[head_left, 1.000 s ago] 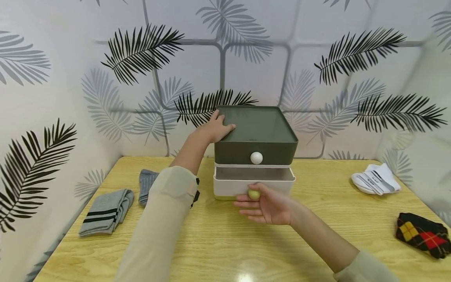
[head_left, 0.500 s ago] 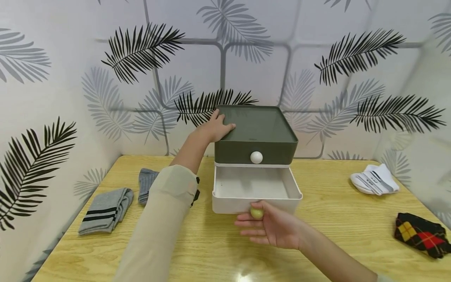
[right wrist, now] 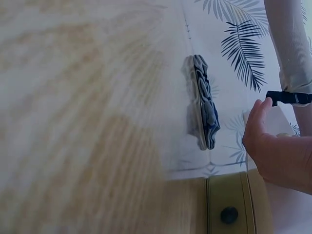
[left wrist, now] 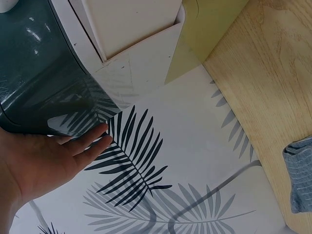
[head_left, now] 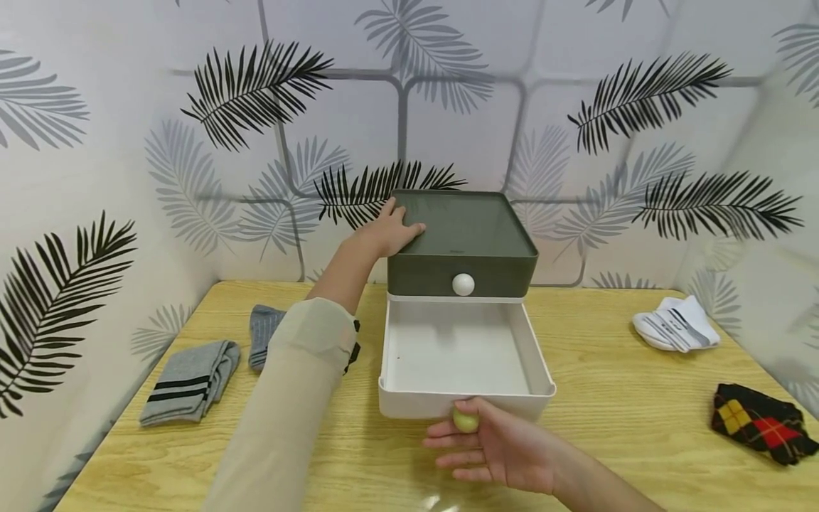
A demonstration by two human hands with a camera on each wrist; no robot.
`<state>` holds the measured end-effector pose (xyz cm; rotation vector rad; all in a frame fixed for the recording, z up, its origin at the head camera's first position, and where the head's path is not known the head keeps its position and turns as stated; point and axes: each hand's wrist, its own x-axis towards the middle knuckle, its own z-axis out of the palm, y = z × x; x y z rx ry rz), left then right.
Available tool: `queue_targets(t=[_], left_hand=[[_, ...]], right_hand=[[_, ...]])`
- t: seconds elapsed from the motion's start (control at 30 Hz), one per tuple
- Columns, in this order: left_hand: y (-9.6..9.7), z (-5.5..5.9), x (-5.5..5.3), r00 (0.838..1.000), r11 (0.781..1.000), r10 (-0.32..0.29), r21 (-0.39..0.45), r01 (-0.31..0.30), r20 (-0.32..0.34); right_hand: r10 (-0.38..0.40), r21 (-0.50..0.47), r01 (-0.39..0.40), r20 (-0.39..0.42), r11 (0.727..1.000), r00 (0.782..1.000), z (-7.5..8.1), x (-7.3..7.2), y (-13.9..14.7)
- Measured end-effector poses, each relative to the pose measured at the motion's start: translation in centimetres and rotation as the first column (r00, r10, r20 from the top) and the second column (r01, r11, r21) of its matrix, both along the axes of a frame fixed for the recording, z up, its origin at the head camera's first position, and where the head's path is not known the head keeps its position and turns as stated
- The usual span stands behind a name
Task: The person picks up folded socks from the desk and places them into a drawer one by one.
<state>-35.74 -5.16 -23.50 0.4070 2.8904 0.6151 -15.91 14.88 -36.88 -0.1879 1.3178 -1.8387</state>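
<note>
A small chest stands against the wall, with a dark green top tier (head_left: 461, 224) and a white knob (head_left: 463, 284) on its front. Below that, a white drawer (head_left: 457, 341) is pulled far out; its inside shows only a tiny speck. My right hand (head_left: 508, 455) pinches the drawer's yellow-green knob (head_left: 466, 421) between thumb and index finger, the other fingers extended. My left hand (head_left: 388, 233) rests on the left edge of the dark top, fingers straight. In the left wrist view, that hand (left wrist: 44, 161) lies along the dark green edge.
Folded grey socks with black stripes (head_left: 190, 382) and blue-grey socks (head_left: 264, 334) lie left. White socks (head_left: 677, 326) and argyle socks (head_left: 761, 424) lie right. The right wrist view shows an olive-green front (right wrist: 231, 192) with a dark knob below the white drawer. Patterned walls enclose the wooden table (head_left: 608, 355).
The white drawer has slid out toward me, from partly to far open, with my right hand on its knob. My left hand has stayed on the chest's top.
</note>
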Motion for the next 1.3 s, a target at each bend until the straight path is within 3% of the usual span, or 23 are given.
queue_targets(t=[0.77,1.17,1.3], left_hand=[[0.0,0.0,0.2,1.0,1.0,0.0,0.002,0.0,0.015],[0.2,0.1,0.1,0.999,1.0,0.004,0.006,-0.004,0.033],[0.1,0.1,0.2,0.999,1.0,0.008,0.001,-0.008,0.033]], right_hand=[[-0.003,0.059,0.004,-0.013,0.998,1.0,-0.9,1.4,0.2],[0.025,0.012,-0.026,0.033,1.0,0.999,-0.9,1.8,0.6],[0.047,0.072,-0.049,0.034,0.996,0.998,-0.5,2.3,1.2]])
